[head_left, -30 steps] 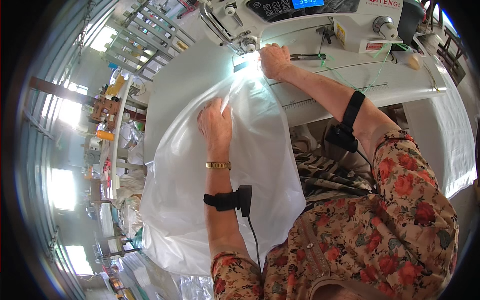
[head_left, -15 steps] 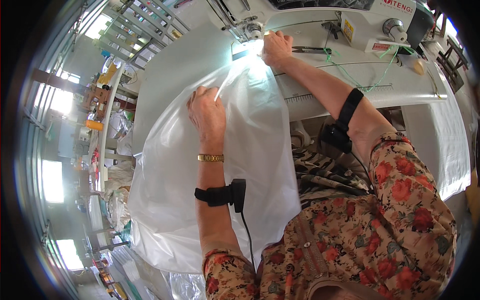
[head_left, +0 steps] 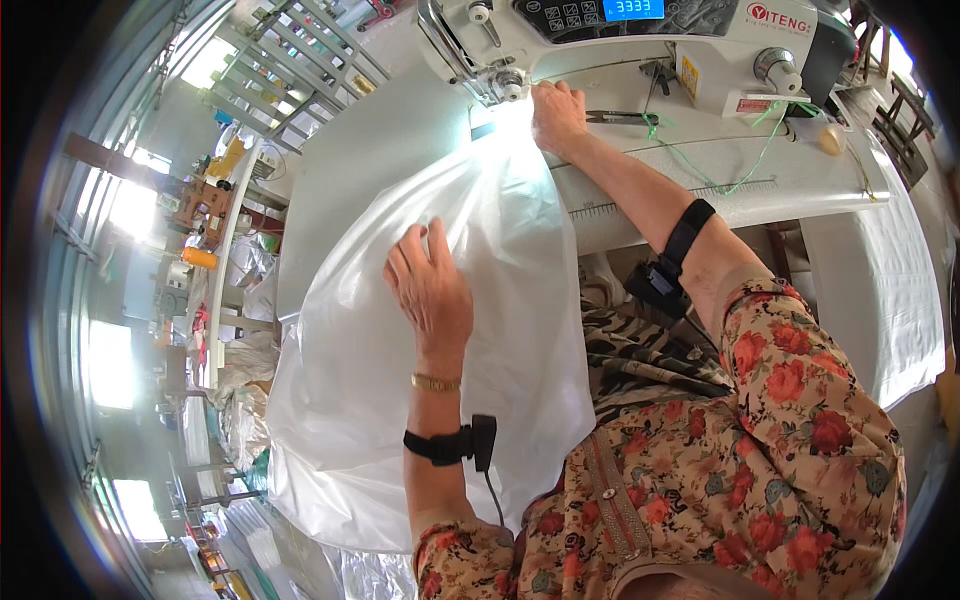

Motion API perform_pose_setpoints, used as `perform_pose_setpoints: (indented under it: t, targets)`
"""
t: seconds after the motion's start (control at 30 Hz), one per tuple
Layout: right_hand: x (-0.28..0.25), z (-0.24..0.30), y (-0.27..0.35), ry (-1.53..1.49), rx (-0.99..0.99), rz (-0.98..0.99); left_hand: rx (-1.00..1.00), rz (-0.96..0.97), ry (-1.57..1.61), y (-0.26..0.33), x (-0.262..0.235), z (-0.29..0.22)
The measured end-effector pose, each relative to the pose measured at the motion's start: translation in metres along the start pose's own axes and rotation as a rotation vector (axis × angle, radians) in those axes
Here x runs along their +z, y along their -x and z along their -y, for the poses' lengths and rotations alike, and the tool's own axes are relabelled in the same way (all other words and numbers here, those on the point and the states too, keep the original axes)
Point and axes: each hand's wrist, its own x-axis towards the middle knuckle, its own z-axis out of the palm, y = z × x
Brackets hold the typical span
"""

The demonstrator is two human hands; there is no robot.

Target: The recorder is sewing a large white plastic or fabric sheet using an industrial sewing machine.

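A translucent white plastic sheet hangs over the table's front edge and narrows in folds up to the sewing machine. Bright lamp light falls where it meets the needle area, washing out detail there. Beside the needle, my right hand is closed, its fingertips pinching the sheet's right edge, partly hidden by glare. My left hand is over the middle of the sheet, fingers spread and slightly bent, with no fold gripped in them.
Dark-handled snips lie right of my right hand, with green thread trailing over the table. A ruler scale runs along the front edge. White sheeting hangs at the right. A cluttered shelf stands at the left.
My left hand has let go of the pinched sheet, opened its fingers and drawn back toward me. My right hand remains beside the needle. The view has tipped, showing more of the machine's panel.
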Motion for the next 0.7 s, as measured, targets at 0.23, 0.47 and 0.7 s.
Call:
perform_pose_setpoints:
  t: [0.23, 0.47, 0.7]
  targets:
    - [-0.053, 0.008, 0.074, -0.132, -0.619, -0.174, -0.015, 0.121, -0.008, 0.077, -0.045, 0.013]
    - [-0.086, -0.002, 0.206, -0.128, -1.188, 0.631, -0.391, 0.369, 0.944, 0.106, -0.067, 0.041]
    - [-0.034, -0.051, 0.249, 0.127, -1.114, 0.745, -0.610, 0.253, 1.179, 0.089, -0.067, 0.025]
